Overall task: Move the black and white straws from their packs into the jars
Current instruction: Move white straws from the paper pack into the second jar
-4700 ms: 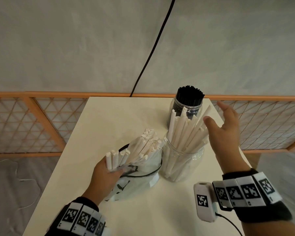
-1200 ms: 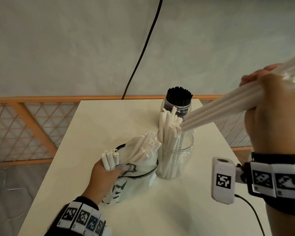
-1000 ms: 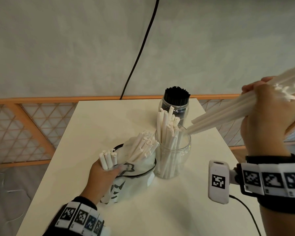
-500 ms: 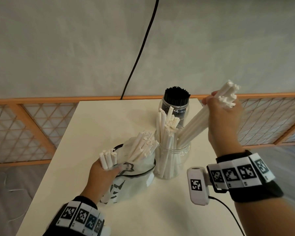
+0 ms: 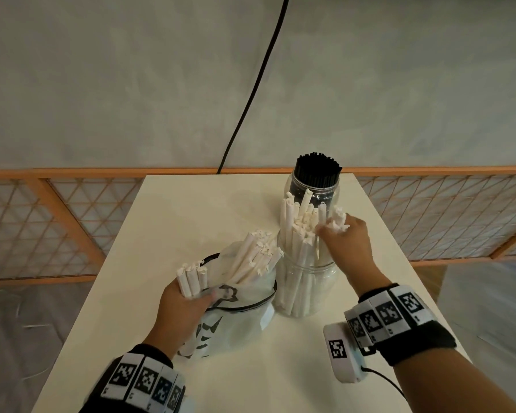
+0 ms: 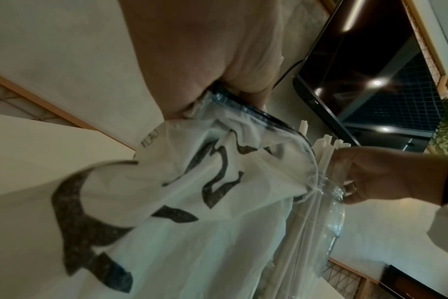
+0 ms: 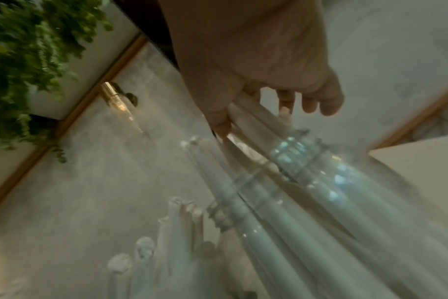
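Seating the white paper straws [image 5: 335,223] gripped by right-hand fingers [image 5: 325,232] in the clear glass jar [image 5: 307,289] was best done gently, while the left hand [image 5: 182,308] clasped the printed white plastic pack [image 5: 236,317] and three more straws.

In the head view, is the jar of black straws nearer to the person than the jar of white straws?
No. The jar of black straws stands behind the jar of white straws, at the table's far edge.

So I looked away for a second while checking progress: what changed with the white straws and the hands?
The right hand swung its bundle of white straws down from high on the right into the clear jar; its fingers are loosening, though still touching them. Unchanged: the left hand grips a few straws and the printed plastic pack; the black-straw jar stands behind.
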Tool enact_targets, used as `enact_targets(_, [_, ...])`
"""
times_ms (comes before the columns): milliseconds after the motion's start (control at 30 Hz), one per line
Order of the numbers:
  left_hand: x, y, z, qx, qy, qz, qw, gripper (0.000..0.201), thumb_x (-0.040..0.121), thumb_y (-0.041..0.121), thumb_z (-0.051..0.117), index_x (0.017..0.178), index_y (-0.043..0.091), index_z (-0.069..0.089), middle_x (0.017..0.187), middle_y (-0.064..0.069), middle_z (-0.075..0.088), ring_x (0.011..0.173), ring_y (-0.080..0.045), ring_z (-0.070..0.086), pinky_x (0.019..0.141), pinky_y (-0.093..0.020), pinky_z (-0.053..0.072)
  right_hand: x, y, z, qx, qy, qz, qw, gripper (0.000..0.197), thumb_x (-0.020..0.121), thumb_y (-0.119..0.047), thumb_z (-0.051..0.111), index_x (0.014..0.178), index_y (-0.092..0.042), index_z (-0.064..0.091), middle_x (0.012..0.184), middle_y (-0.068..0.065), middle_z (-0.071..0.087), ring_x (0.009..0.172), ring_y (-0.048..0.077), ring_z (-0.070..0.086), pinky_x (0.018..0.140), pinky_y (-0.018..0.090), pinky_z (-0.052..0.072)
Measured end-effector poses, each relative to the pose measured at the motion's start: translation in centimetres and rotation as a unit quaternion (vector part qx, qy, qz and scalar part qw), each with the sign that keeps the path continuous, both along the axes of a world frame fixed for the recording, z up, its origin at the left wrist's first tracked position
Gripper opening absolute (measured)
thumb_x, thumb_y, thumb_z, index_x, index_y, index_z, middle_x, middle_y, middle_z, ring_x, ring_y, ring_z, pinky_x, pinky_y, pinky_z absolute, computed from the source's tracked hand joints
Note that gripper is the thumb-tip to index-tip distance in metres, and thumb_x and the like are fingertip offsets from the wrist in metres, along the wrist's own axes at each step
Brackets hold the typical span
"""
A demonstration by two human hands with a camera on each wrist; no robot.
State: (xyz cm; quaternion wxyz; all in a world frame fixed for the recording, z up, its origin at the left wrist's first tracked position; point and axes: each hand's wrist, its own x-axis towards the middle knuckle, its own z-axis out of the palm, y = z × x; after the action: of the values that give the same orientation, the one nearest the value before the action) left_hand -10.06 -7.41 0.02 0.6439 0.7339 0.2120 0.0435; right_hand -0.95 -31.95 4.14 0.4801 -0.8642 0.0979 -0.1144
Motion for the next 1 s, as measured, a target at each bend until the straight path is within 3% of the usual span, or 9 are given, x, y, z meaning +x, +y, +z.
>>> enact_targets(100, [0.0, 0.1, 0.1, -0.001, 0.000, -0.002, 1.000, 0.025, 0.070, -0.001, 0.076, 0.073, 0.016, 0.059, 0.072, -0.001, 0.062, 0.068, -0.014, 0.058, 0.058, -0.023, 0.043, -0.9, -0.7, -0.3, 0.076, 0.004, 0.022, 0.997, 0.073, 0.068, -0.050, 0.072, 0.128, -0.020, 0.043, 0.121, -0.006, 0.038, 0.111, 0.012, 0.040, 0.091, 0.031, 0.035])
enact_targets(200, [0.0, 0.1, 0.0, -0.005, -0.004, -0.005, 1.000, 0.025, 0.069, -0.003, 0.077, 0.073, 0.014, 0.059, 0.071, -0.002, 0.061, 0.067, -0.012, 0.057, 0.058, -0.022, 0.043, -1.4, -1.3, -0.3, 0.097, -0.019, 0.092, 0.991, 0.120, 0.037, -0.068, 0.071, 0.142, -0.030, 0.024, 0.134, -0.005, 0.031, 0.123, 0.011, 0.030, 0.097, 0.030, 0.030])
enact_targets(333, [0.1, 0.0, 0.0, -0.004, -0.003, -0.009, 1.000, 0.023, 0.071, -0.003, 0.075, 0.073, 0.013, 0.059, 0.071, -0.003, 0.061, 0.067, -0.012, 0.057, 0.057, -0.022, 0.042, -1.0, -0.9, -0.8, 0.035, 0.005, 0.175, 0.984, 0.136, 0.040, -0.040, 0.089, 0.147, -0.032, 0.006, 0.151, 0.001, 0.022, 0.136, 0.015, 0.024, 0.111, 0.040, 0.028])
enact_targets(433, [0.2, 0.0, 0.0, -0.018, 0.002, 0.004, 1.000, 0.024, 0.070, -0.005, 0.074, 0.072, 0.013, 0.059, 0.070, -0.004, 0.061, 0.066, -0.015, 0.058, 0.057, -0.025, 0.043, -0.8, 0.1, -0.7, 0.005, -0.006, 0.215, 0.977, 0.133, 0.049, -0.019, 0.091, 0.148, -0.028, 0.003, 0.151, -0.003, 0.022, 0.129, 0.000, 0.020, 0.106, 0.024, 0.024])
enact_targets(600, [0.1, 0.1, 0.1, -0.015, -0.003, 0.006, 1.000, 0.025, 0.069, -0.006, 0.075, 0.070, 0.012, 0.058, 0.068, -0.004, 0.060, 0.065, -0.016, 0.057, 0.057, -0.025, 0.044, 0.4, 1.7, -0.9, -0.085, -0.034, 0.189, 0.978, 0.127, 0.052, -0.025, 0.090, 0.148, -0.024, 0.006, 0.139, -0.006, 0.030, 0.126, 0.006, 0.028, 0.099, 0.022, 0.026])
enact_targets(733, [0.0, 0.3, 0.1, -0.016, -0.007, 0.006, 1.000, 0.025, 0.069, -0.006, 0.075, 0.070, 0.013, 0.058, 0.069, -0.004, 0.061, 0.066, -0.016, 0.058, 0.059, -0.025, 0.045, 1.0, 1.9, -1.3, -0.095, -0.085, 0.125, 0.984, 0.061, 0.065, -0.013, 0.079, 0.118, -0.011, 0.049, 0.111, -0.001, 0.041, 0.105, 0.018, 0.046, 0.074, 0.010, 0.032])
enact_targets(800, [-0.1, 0.3, 0.2, -0.011, -0.009, 0.007, 1.000, 0.025, 0.070, -0.006, 0.074, 0.068, 0.012, 0.057, 0.067, -0.004, 0.059, 0.064, -0.016, 0.056, 0.058, -0.025, 0.044, 1.3, 1.6, -0.8, -0.107, -0.099, 0.109, 0.983, 0.034, 0.068, -0.009, 0.073, 0.096, -0.004, 0.053, 0.100, 0.002, 0.043, 0.091, 0.024, 0.050, 0.062, 0.013, 0.032])
enact_targets(933, [-0.1, 0.3, 0.3, -0.008, -0.019, 0.003, 1.000, 0.026, 0.071, -0.006, 0.073, 0.069, 0.013, 0.057, 0.068, -0.003, 0.060, 0.064, -0.013, 0.057, 0.058, -0.023, 0.044, 1.7, 1.5, 1.2, -0.126, -0.143, 0.111, 0.975, 0.025, 0.069, -0.005, 0.070, 0.083, -0.005, 0.050, 0.090, 0.002, 0.041, 0.075, 0.018, 0.043, 0.057, 0.006, 0.032])
enact_targets(1000, [-0.1, 0.4, 0.2, -0.004, -0.022, 0.002, 1.000, 0.026, 0.071, -0.006, 0.073, 0.069, 0.015, 0.057, 0.068, -0.001, 0.060, 0.064, -0.012, 0.056, 0.057, -0.022, 0.042, 1.6, 1.5, 2.0, -0.110, -0.152, 0.118, 0.975, 0.033, 0.069, -0.004, 0.070, 0.097, -0.008, 0.054, 0.095, 0.000, 0.043, 0.082, 0.019, 0.047, 0.060, 0.002, 0.032])
